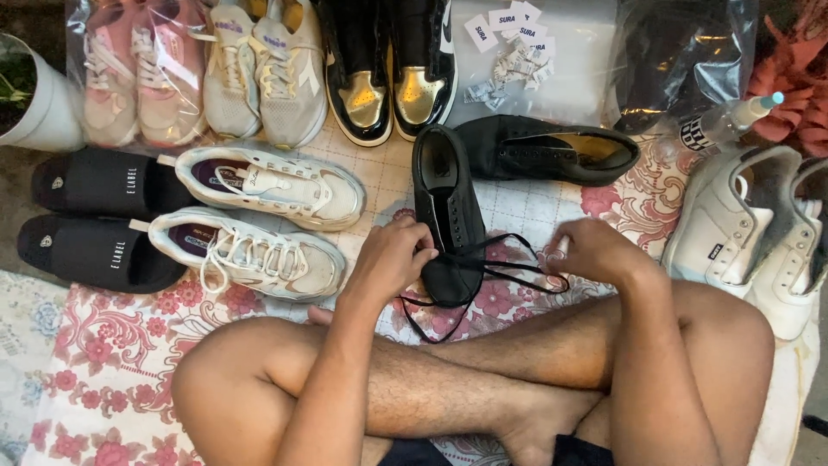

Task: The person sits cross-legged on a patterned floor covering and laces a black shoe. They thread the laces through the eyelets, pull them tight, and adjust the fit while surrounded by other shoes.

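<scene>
A black lace-up shoe [447,207] lies on the floral cloth [112,362] in front of my crossed legs, toe towards me. My left hand [390,259] pinches its black lace [509,263] at the shoe's left side. My right hand [595,250] is closed on the other end of the lace, to the right of the shoe. The lace loops loosely between both hands and trails down over the cloth. The second black shoe [548,148] lies on its side just behind, unlaced.
White sneakers [259,216] and black slip-ons [99,216] lie at the left. Bagged pink shoes [142,69], beige sneakers [263,69], black-and-gold high-tops [388,73] and a bag of tags [517,60] line the back. White shoes [759,233] and a spray bottle [724,121] are at right.
</scene>
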